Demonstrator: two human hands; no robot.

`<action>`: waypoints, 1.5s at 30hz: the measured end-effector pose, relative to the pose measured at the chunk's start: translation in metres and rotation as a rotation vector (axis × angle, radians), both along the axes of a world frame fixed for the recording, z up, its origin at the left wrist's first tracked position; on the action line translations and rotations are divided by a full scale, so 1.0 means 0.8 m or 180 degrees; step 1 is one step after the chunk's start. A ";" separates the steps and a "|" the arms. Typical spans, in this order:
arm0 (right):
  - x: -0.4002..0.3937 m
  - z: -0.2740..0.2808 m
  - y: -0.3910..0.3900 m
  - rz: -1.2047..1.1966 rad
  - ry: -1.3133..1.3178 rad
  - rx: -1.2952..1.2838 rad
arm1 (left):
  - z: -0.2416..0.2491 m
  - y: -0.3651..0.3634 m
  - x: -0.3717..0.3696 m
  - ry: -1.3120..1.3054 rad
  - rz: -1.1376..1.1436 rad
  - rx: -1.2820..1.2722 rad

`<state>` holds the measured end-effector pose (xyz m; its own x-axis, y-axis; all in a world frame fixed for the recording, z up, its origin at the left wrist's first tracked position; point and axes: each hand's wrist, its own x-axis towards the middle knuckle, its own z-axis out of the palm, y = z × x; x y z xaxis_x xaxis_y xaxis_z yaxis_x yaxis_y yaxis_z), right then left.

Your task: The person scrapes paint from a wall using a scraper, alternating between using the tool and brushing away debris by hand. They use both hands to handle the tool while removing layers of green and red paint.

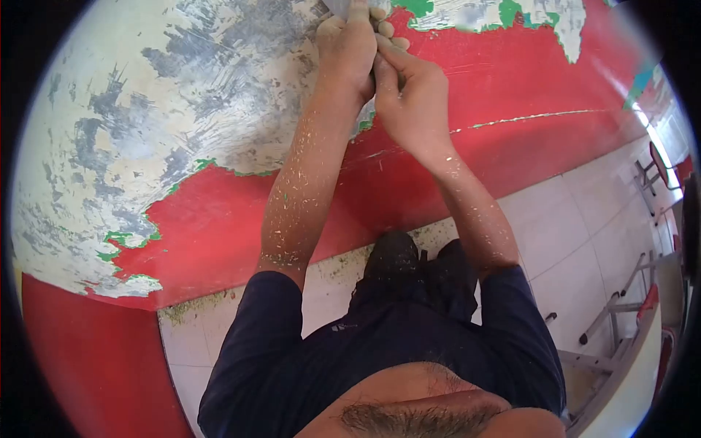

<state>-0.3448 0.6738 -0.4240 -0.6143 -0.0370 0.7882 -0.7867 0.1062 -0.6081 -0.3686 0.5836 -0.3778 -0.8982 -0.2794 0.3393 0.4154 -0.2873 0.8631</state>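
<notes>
Both hands are raised to a wall (241,95) whose red paint is partly stripped, baring white and grey patches with green at the edges. My left hand (347,55) is closed around a scraper (336,6), and only a bit of its flat grey blade shows at the top edge of the view. My right hand (415,91) presses against the left one, fingers curled round the lower end of the same tool. The fingers hide the handle. Pale paint flakes cling to both forearms.
Red paint (511,80) still covers the wall on the right and along the bottom, with a thin chipped line across it. Paint crumbs lie on the tiled floor (577,219) at the wall's foot. Chairs with metal legs (613,321) stand at the right.
</notes>
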 end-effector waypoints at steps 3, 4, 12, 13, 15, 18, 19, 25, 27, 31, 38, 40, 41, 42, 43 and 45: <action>-0.008 0.006 -0.008 -0.0103 0.0290 0.0054 | 0.024 -0.004 -0.006 0.0150 0.0061 -0.0158; -0.006 0.002 -0.009 -0.0077 0.0175 0.0145 | 0.016 -0.006 -0.001 0.0069 0.0049 -0.0147; -0.008 0.025 -0.008 -0.0173 0.0176 0.0431 | 0.037 -0.018 0.000 0.0251 0.0438 -0.0680; -0.011 0.035 -0.007 -0.0192 0.0304 0.0357 | 0.048 -0.018 -0.004 0.0407 0.0681 -0.1103; -0.012 0.053 -0.015 -0.0181 0.0567 0.0195 | 0.027 -0.027 -0.040 0.0340 -0.0392 -0.0536; 0.002 0.013 -0.007 0.0133 0.0362 -0.0042 | 0.013 -0.016 -0.009 0.0326 -0.0381 0.0154; -0.004 0.009 -0.011 0.0159 0.0224 0.0011 | 0.011 -0.014 -0.006 0.0235 -0.0305 0.0233; 0.001 -0.001 0.002 -0.0275 0.0543 0.0369 | -0.004 -0.001 -0.006 0.0243 -0.0666 0.0213; -0.016 0.000 -0.008 -0.0434 0.0753 0.0270 | 0.005 -0.001 -0.017 0.0412 -0.0629 0.0229; -0.003 0.033 -0.015 -0.0659 0.0697 0.0409 | 0.040 0.004 -0.006 0.0458 -0.0600 0.0291; 0.002 0.035 -0.022 -0.1037 0.0915 0.0799 | 0.035 -0.007 -0.001 0.0428 -0.0709 0.0481; 0.018 0.027 -0.012 -0.1203 0.0943 0.0931 | 0.028 -0.004 -0.002 0.0513 -0.0864 0.0526; 0.021 0.028 -0.015 -0.1247 0.1007 0.0961 | 0.026 -0.004 -0.002 0.0518 -0.0834 0.0578; 0.018 0.027 -0.021 -0.1198 0.1021 0.0927 | 0.021 -0.003 -0.002 0.0523 -0.0790 0.0640; 0.012 0.026 -0.025 -0.1163 0.1023 0.0908 | 0.016 -0.001 -0.002 0.0516 -0.0761 0.0715; 0.006 0.038 -0.024 -0.1174 0.1082 0.1001 | 0.036 -0.005 -0.011 0.0649 -0.0691 0.0486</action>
